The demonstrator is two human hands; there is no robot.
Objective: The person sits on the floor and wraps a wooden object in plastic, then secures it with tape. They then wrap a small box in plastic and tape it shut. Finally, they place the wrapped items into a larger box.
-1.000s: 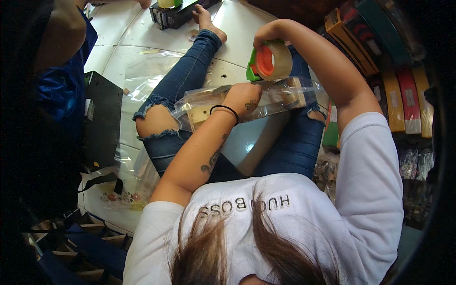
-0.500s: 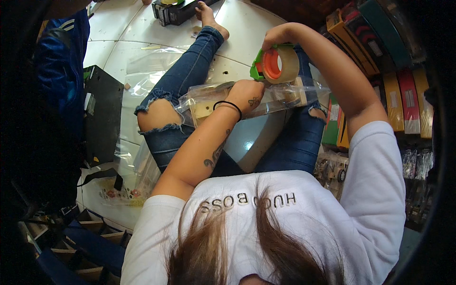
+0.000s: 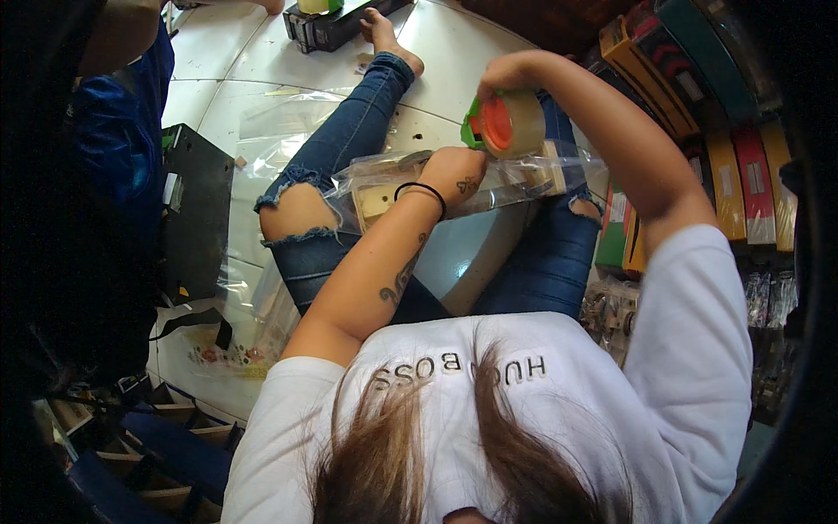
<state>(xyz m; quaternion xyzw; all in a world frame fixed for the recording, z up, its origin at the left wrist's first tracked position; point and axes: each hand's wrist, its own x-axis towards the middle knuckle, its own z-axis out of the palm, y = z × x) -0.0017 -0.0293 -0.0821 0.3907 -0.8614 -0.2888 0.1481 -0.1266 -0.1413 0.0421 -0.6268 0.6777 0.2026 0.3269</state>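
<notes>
Across my thighs lies a clear plastic package [image 3: 497,196] with pale wooden pieces inside. My left hand [image 3: 452,173] is closed over its middle, knuckles up, fingers curled under and partly hidden. Just beyond it, my right hand [image 3: 508,75] grips a green and orange tape dispenser [image 3: 472,124] from above. The dispenser carries a wide roll of clear tape [image 3: 526,127], held on edge right at the package's far side and close to my left fingers. Whether a strip of tape is stuck to the plastic cannot be made out.
Loose clear plastic sheets [image 3: 275,122] lie on the white tiled floor by my left leg. A black box [image 3: 201,210] stands at the left, near another person's blue clothing [image 3: 122,131]. Colourful boxed goods [image 3: 729,183] line the right. Another black case [image 3: 327,28] sits by my foot.
The tape dispenser has turned slightly in my right hand, so less of the roll's hollow middle shows. My left hand keeps its place on the package. The other person's arm has come further into view.
</notes>
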